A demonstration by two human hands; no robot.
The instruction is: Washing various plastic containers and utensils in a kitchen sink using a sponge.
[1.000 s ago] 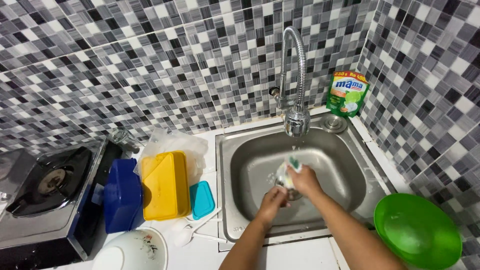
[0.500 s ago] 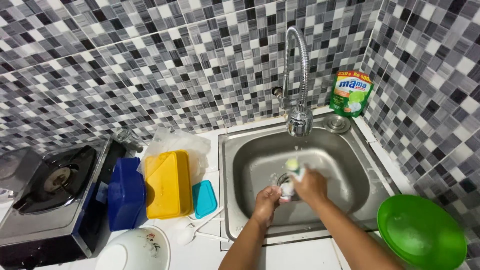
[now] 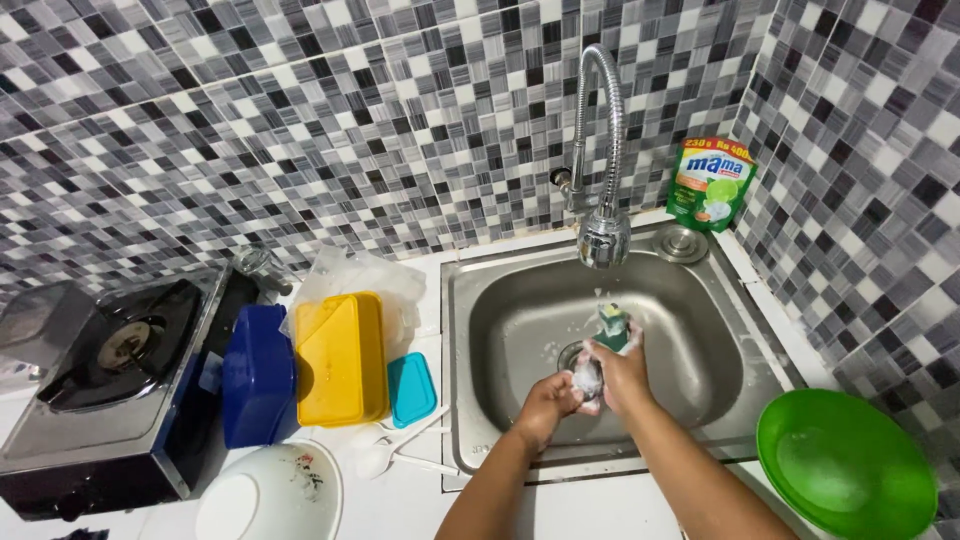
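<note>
Both my hands are low in the steel sink, below the bent metal tap. My right hand grips a green and yellow sponge whose top sticks up above the fingers. My left hand holds a small foamy item against the sponge; foam hides what it is. The two hands touch over the sink drain.
A green plastic bowl sits at the right of the sink. A green soap pouch leans in the back corner. Left of the sink lie a teal lid, yellow and blue boxes, white spoons, a white bowl and a gas stove.
My hands have shifted slightly within the sink while rubbing the item with the sponge. The camera view has tilted a little.
</note>
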